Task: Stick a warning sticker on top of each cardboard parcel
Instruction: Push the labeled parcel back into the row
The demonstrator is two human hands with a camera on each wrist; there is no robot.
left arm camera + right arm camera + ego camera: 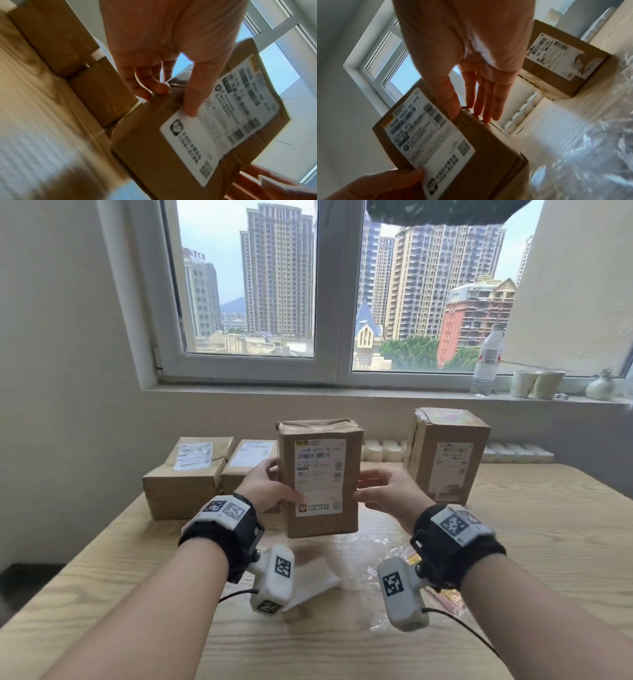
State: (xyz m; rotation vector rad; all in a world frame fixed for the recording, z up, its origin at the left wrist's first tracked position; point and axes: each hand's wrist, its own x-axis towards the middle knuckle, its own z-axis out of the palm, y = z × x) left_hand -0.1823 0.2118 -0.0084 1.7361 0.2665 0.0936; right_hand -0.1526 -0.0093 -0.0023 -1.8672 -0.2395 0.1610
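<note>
Both-hand grip; upright brown labelled parcel (pixel 320 477)

Daylight thru the white-framed double window (pixel 337 302), head view bright & sharp, wide-angle bend at edges. Both wrist views motion-blurred, backlit. Glare on crinkled clear plastic wrap (pixel 599 148); light woodgrain tabletop (pixel 25 94) smeared, near corner out of focus.

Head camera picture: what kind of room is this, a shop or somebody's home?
Probably a room in a high-rise flat or small office, used for packing: cardboard parcels on a wooden table, and tower blocks outside the window.
</note>
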